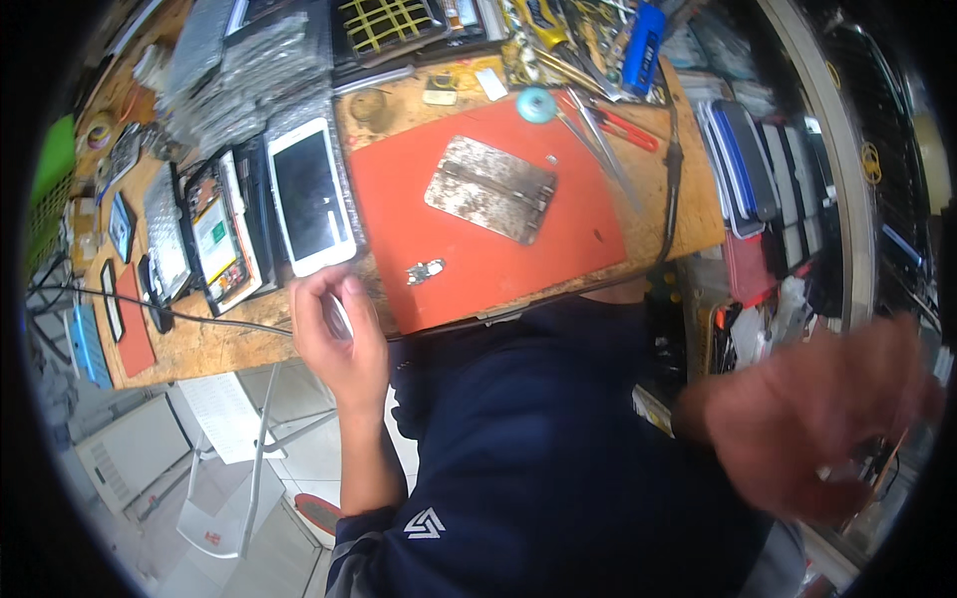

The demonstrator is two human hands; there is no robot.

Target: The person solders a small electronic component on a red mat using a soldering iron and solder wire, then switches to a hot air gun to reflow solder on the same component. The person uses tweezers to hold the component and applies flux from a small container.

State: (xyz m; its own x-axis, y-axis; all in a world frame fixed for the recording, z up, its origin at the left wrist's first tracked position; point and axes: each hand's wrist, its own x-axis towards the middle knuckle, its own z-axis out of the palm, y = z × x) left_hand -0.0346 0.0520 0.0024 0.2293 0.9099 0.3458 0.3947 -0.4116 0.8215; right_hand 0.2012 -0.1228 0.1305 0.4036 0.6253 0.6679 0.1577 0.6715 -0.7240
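My left hand [344, 334] is at the front edge of the bench, its fingers curled. A pale, shiny sliver shows inside the curl, too little of it to name. Just beyond the fingertips lies a white phone [312, 194] with a dark screen. An orange-red mat [488, 274] covers the middle of the bench. On it are a stained metal holder plate [491, 187] and a small silver circuit board [425, 271]. Over on the right, away from the bench, my right hand [812, 424] is raised and smeared by motion. Its fingers cannot be made out.
An opened tablet-like device [221, 239] leans among other devices at left. Bubble-wrapped stacks [244, 90] stand behind. Tweezers [598, 140], a round teal-topped container [536, 105] and a blue tool [644, 50] lie at back right. A black cable [189, 317] runs along the front edge.
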